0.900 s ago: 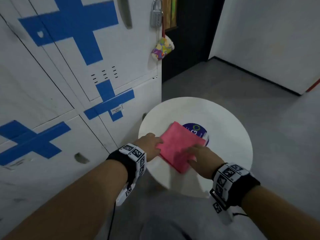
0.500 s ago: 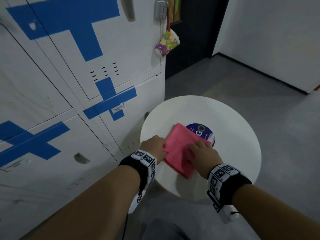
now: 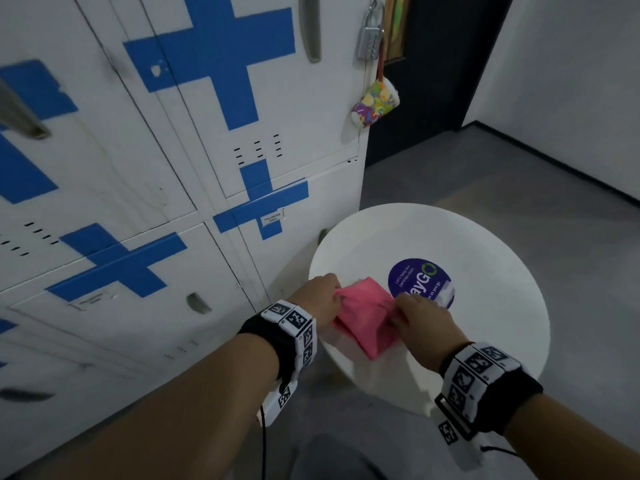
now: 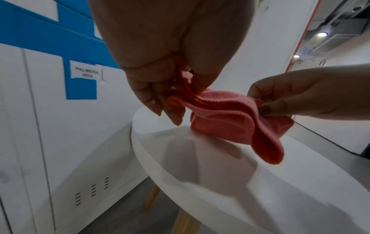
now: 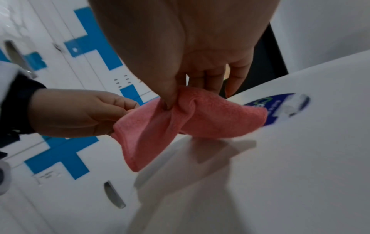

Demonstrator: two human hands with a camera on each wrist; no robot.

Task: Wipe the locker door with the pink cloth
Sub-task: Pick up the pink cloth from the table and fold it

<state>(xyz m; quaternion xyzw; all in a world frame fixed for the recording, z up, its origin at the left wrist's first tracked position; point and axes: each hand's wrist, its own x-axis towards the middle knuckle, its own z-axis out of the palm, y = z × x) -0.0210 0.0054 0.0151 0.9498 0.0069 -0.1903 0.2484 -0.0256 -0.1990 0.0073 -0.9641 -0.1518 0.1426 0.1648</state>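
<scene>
Pink cloth (image 3: 363, 315): folded and bunched, lifted at its two upper corners; its far lower end touches the worktop beside the sticker, the near end sags just above the surface.
Left hand (image 3: 320, 294): fingers curled, thumb and fingertips pinching the cloth's left corner.
Right hand (image 3: 420, 322): thumb and forefinger pinching the cloth's right corner; remaining fingers extended downward, tips near the worktop.
Worktop (image 3: 485, 244): round, white, on pale wooden legs; stands just right of the lockers.
Sticker (image 3: 420, 284): round, dark blue with green and white lettering, on the worktop just beyond the cloth; its near edge is covered by the right hand.
Locker door (image 3: 294, 216): white with blue cross marking and small name label; lower tier, left of the worktop, apart from the cloth.
Padlock (image 3: 370, 36): silver combination type, on the upper locker's right edge.
Mug (image 3: 375, 103): multicoloured, hanging below the padlock on a red strap.
</scene>
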